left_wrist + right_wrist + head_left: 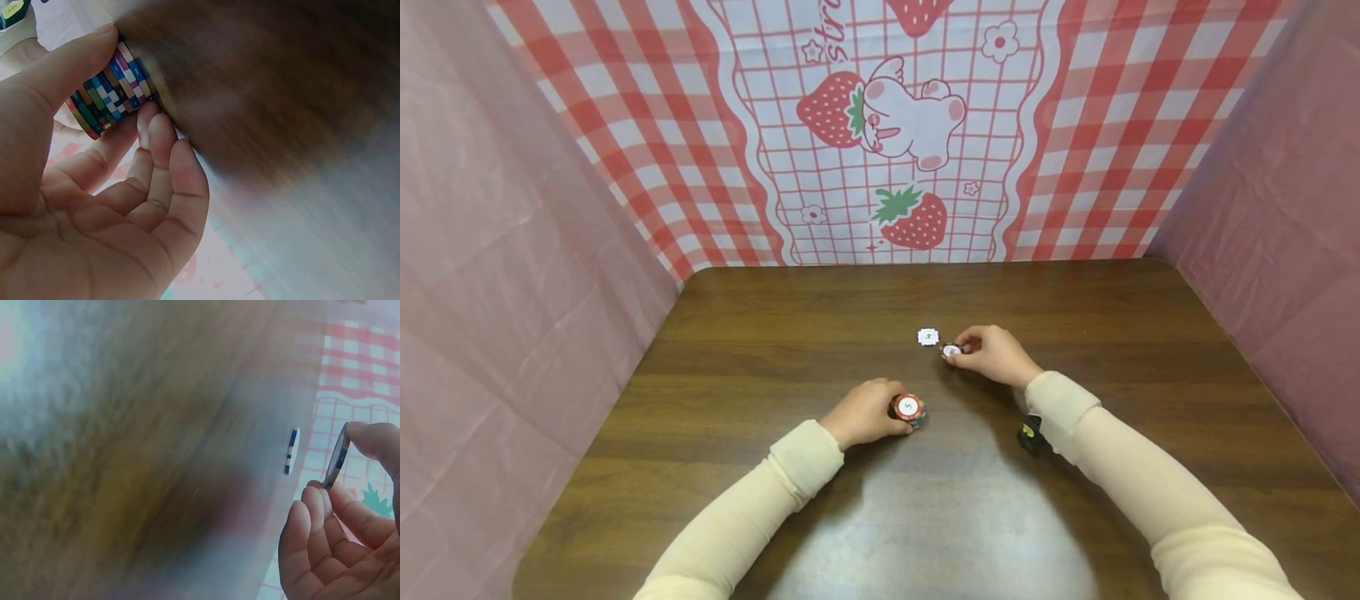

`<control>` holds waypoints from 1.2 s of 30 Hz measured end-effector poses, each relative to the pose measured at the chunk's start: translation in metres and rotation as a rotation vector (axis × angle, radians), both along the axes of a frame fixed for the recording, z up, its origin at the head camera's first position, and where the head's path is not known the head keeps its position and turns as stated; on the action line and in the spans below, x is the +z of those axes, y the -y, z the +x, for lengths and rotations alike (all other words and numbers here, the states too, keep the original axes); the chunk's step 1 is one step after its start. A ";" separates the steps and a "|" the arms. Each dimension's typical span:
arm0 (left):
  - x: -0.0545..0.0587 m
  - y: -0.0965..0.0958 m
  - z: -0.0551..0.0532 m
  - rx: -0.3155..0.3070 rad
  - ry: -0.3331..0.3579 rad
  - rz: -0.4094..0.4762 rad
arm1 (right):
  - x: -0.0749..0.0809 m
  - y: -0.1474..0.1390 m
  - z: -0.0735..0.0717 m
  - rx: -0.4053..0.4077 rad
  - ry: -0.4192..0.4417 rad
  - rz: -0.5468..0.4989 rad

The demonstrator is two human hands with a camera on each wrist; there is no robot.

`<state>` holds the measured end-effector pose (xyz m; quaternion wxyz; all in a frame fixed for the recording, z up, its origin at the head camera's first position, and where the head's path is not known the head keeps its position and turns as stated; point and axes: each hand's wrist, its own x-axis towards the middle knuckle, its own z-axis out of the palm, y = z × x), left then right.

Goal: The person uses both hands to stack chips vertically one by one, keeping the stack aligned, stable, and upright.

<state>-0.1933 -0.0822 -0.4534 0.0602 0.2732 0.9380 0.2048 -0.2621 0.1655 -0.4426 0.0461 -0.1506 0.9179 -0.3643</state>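
A stack of poker chips (909,407) with a red chip on top stands on the wooden table, and my left hand (871,412) grips its side. The left wrist view shows the thumb and fingers around the multicoloured chip edges (112,90). Farther forward, my right hand (995,353) pinches a single dark-edged poker chip (951,351) with a pale centre. In the right wrist view that chip (338,456) sits between thumb and fingertips, apart from the table. Just left of it, a white poker chip (928,337) with dark edge marks lies flat on the table.
The brown wooden table (760,333) ends at a red-and-white checked cloth (685,125) with strawberry prints. Pink cloth walls (497,275) close in both sides. A small black device with a yellow mark (1030,434) shows at the right wrist.
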 end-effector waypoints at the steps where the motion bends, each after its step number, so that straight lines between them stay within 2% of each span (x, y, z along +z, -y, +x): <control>1: 0.000 0.000 0.000 0.000 0.000 0.000 | 0.001 0.001 0.001 0.005 -0.003 -0.006; 6: 0.001 0.000 0.001 -0.001 -0.001 -0.002 | 0.005 0.005 0.009 0.034 -0.022 -0.050; 12: 0.002 0.000 0.000 -0.006 -0.006 0.006 | 0.008 0.015 0.020 0.105 -0.081 -0.082; 24: 0.002 0.000 0.000 -0.004 -0.010 -0.007 | 0.009 0.033 0.045 0.228 -0.131 -0.065; 36: 0.001 0.000 0.000 0.006 0.010 -0.009 | 0.001 0.044 0.056 0.281 -0.174 -0.019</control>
